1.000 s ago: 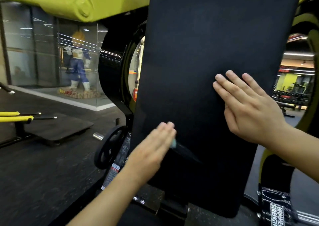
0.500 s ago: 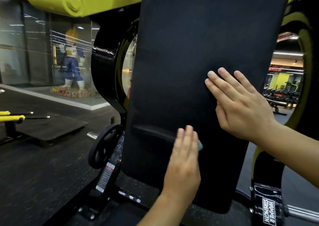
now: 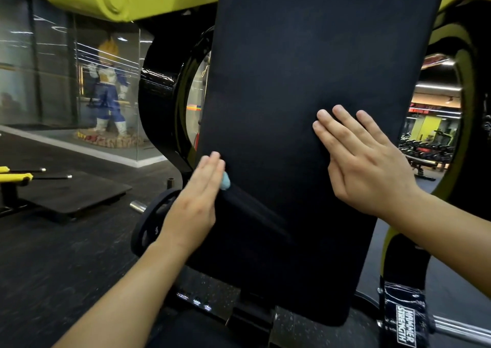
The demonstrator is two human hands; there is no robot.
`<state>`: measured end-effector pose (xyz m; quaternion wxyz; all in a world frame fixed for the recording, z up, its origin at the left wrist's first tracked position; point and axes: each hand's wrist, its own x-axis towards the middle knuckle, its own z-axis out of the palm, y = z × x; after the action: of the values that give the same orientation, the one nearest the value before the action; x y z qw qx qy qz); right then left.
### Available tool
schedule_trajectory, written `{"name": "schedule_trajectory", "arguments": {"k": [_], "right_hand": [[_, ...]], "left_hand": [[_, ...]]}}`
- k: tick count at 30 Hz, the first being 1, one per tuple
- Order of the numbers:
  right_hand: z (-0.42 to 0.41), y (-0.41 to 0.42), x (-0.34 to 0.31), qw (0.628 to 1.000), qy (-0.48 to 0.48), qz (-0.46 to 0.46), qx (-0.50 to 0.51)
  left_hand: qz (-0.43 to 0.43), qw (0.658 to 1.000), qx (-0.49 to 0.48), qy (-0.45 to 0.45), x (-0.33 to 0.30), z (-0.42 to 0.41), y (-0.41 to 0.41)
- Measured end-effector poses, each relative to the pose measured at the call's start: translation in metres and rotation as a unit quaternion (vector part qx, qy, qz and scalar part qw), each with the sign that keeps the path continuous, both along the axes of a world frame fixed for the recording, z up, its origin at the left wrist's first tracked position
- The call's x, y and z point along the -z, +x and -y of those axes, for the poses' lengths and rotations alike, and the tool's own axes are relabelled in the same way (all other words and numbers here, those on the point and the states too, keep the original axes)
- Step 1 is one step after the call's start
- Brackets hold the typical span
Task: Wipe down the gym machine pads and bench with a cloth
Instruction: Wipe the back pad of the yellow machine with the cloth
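1. The step in hand is, as I judge it, the wiping of the tall black back pad (image 3: pixel 305 95) of the gym machine; the wet streak on its lower left part suggests that this zone is being cleaned.
2. Nearest, the left hand (image 3: pixel 194 204) comes from the lower left with the forearm rising to the pad. Its fingers are straight and together, and the palm presses a small light blue cloth (image 3: pixel 225 181) against the left edge of the pad. Only a corner of the cloth shows beside the fingers.
3. A little farther and to the right, the right hand (image 3: pixel 369 167) lies flat on the pad, fingers straight and slightly spread, pointing up and left. It holds nothing and seems only to steady the pad.
4. The next move probably calls for a sweep of the cloth across to the right and then upward, because the upper part looks dry.
5. Far on the left, a figure statue (image 3: pixel 109 87) stands in a glass case.
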<state>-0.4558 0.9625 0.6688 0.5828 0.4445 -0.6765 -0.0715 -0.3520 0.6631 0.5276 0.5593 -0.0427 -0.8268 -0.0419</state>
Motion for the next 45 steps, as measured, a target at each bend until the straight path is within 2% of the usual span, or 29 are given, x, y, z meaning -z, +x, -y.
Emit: {"name": "schedule_trajectory", "arguments": {"k": [2, 4, 6, 7, 11, 14, 18, 21, 24, 29, 33, 35, 37, 42, 45], "right_hand": [[0.0, 0.0, -0.001, 1.0, -0.002, -0.001, 0.003], [0.001, 0.0, 0.0, 1.0, -0.001, -0.002, 0.006], [0.0, -0.001, 0.0, 1.0, -0.001, -0.003, 0.007], [0.0, -0.001, -0.001, 1.0, -0.001, -0.003, 0.007], [-0.001, -0.001, 0.0, 1.0, -0.002, -0.003, 0.008], [0.001, -0.001, 0.001, 1.0, -0.004, -0.004, 0.006], [-0.002, 0.0, 0.001, 1.0, -0.004, -0.003, 0.002], [-0.001, 0.0, 0.002, 1.0, -0.006, -0.004, 0.004], [0.001, -0.001, 0.002, 1.0, -0.007, 0.0, 0.002], [0.001, -0.001, 0.002, 1.0, -0.009, -0.001, -0.001], [0.002, -0.002, 0.001, 1.0, -0.008, -0.004, 0.006], [0.001, -0.002, 0.002, 1.0, -0.008, -0.004, 0.004], [0.0, -0.003, 0.002, 1.0, -0.011, -0.005, 0.002], [0.001, -0.004, 0.003, 1.0, -0.014, -0.011, -0.002], [0.0, -0.003, 0.002, 1.0, -0.009, -0.01, 0.0]], "left_hand": [[-0.022, 0.993, -0.002, 0.117, 0.003, -0.003, -0.002], [-0.046, 0.964, 0.006, 0.261, 0.007, -0.021, -0.007], [-0.077, 0.939, 0.006, 0.336, 0.015, -0.049, -0.015], [-0.089, 0.937, 0.009, 0.338, 0.02, -0.067, -0.019], [-0.061, 0.969, 0.054, 0.232, 0.045, -0.132, -0.024], [-0.012, 0.992, 0.091, 0.086, 0.061, -0.156, -0.021], [0.041, 0.988, 0.101, -0.108, 0.063, -0.137, -0.012], [0.047, 0.981, 0.077, -0.172, 0.048, -0.091, -0.006], [0.034, 0.989, 0.034, -0.138, 0.035, -0.044, 0.003], [0.006, 0.998, -0.02, 0.067, 0.031, -0.006, 0.008], [-0.02, 0.967, -0.008, 0.255, 0.035, -0.035, 0.0], [-0.046, 0.951, 0.003, 0.307, 0.039, -0.065, -0.008], [-0.061, 0.954, 0.022, 0.292, 0.049, -0.103, -0.015], [-0.018, 0.986, 0.104, 0.133, 0.082, -0.189, -0.025], [0.022, 0.993, 0.113, 0.011, 0.091, -0.202, -0.02]]}}
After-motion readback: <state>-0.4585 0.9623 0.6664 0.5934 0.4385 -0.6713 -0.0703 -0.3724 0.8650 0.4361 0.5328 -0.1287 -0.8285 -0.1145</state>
